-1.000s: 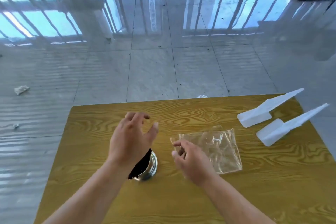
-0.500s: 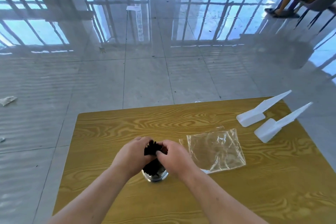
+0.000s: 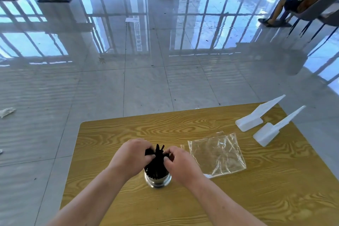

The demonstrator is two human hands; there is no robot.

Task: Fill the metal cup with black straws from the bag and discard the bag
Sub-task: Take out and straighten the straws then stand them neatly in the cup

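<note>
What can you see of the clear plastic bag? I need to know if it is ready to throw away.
The clear plastic bag lies flat on the wooden table, to the right of the metal cup and just beyond the right hand. It is thin, transparent, roughly rectangular and creased, with glare on its wrinkles. The wood grain shows through, and no straws are visible inside, so it looks empty. Neither hand holds it; whether the right hand brushes its near edge cannot be told.

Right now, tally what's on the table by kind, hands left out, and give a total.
Metal cup: 1
Bundle of black straws standing in the cup, too many to count singly: 1
Clear plastic bag, flat and empty: 1
White plastic scoops: 2
Total: 5
</note>
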